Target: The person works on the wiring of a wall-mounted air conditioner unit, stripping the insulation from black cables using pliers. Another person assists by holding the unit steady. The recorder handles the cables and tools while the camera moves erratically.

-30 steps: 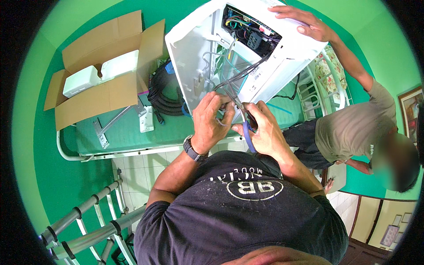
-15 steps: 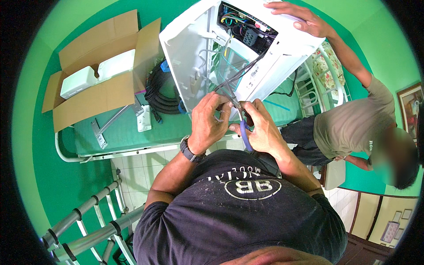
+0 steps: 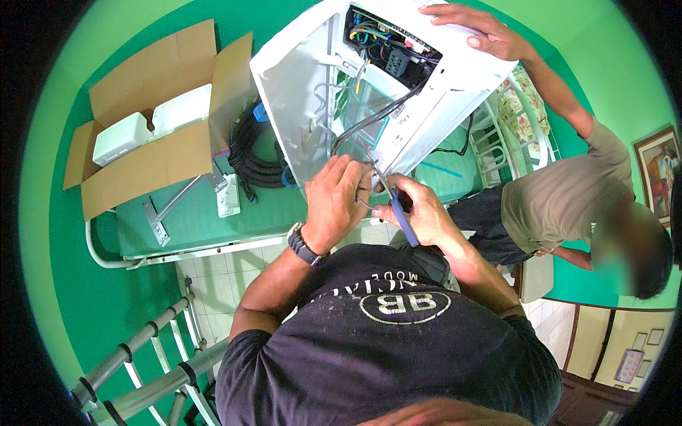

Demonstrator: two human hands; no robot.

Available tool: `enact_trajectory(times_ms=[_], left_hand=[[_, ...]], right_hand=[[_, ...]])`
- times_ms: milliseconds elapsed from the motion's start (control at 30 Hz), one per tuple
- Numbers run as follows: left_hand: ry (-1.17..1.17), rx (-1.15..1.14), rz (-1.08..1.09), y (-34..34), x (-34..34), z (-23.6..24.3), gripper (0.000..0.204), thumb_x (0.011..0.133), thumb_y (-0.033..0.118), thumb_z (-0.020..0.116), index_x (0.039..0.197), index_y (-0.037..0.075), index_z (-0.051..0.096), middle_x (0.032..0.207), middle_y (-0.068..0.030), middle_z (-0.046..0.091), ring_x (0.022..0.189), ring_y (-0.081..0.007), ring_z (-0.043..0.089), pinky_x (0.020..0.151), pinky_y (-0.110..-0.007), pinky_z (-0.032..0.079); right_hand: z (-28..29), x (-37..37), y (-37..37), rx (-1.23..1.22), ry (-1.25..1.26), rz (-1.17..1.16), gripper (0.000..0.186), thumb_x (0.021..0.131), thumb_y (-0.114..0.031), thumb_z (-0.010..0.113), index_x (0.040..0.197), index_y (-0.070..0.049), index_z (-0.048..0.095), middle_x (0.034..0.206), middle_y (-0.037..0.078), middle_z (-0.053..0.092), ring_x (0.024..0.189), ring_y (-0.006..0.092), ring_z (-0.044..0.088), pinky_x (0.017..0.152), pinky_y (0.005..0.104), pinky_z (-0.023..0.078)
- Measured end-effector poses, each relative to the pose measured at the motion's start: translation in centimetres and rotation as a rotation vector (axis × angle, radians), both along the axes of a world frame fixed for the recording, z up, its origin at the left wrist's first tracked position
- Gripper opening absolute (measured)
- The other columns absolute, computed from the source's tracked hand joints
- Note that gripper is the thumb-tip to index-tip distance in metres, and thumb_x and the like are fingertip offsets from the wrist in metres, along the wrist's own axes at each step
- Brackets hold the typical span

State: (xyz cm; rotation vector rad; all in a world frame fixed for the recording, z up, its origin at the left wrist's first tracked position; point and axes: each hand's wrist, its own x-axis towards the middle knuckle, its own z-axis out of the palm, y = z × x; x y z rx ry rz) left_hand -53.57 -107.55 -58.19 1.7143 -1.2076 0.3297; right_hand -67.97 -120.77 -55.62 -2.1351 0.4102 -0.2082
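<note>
My left hand (image 3: 334, 195) is closed, its fingers pinching a thin dark cable (image 3: 387, 110) that runs down from the white appliance housing (image 3: 455, 99). In my right hand (image 3: 426, 213) is a pair of scissors (image 3: 405, 221) with blue-purple handles. The scissors' blades point up and away, beside my left fingertips and close to the cable. Fingers partly hide where blades and cable meet. The housing stands tilted in front of me, its wiring compartment (image 3: 394, 50) uncovered, with coloured wires and a dark connector block inside.
A co-worker's hand (image 3: 483, 32) rests on top of the housing at the right. On the green bed (image 3: 192, 224) are an open cardboard box (image 3: 145, 177) with white foam, a coil of black hose (image 3: 249, 156) and metal brackets (image 3: 160, 224). A ladder (image 3: 149, 341) stands lower left.
The scissors have turned in my right hand, so their handles now show narrower. My left hand has shifted slightly down and left, still pinching the cable. The co-worker's hand stays on the housing.
</note>
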Motion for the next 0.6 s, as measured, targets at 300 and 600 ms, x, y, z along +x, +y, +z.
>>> enact_trajectory(times_ms=[300,600], left_hand=[[0.391,-0.014,-0.204,0.4,0.4,1.4,0.006,0.088,0.001,0.070,0.089,0.000,0.065,0.077,-0.0135,0.062,0.070,-0.0293,0.060,0.067,-0.038,0.047],[0.077,0.055,-0.062,0.1,0.8,0.1,0.011,0.081,0.003,0.072,0.090,0.004,0.066,0.080,-0.0103,0.062,0.076,-0.0325,0.063,0.069,-0.041,0.052]], right_hand=[[0.9,0.8,-1.9,-0.317,-0.211,0.123,0.044,0.078,-0.021,0.086,0.110,0.000,0.065,0.093,0.013,0.059,0.081,0.0256,0.059,0.072,0.0366,0.047],[-0.6,0.8,-3.0,-0.130,0.011,0.186,0.042,0.083,-0.028,0.083,0.111,-0.003,0.064,0.080,0.007,0.061,0.066,0.0223,0.061,0.062,0.0337,0.050]])
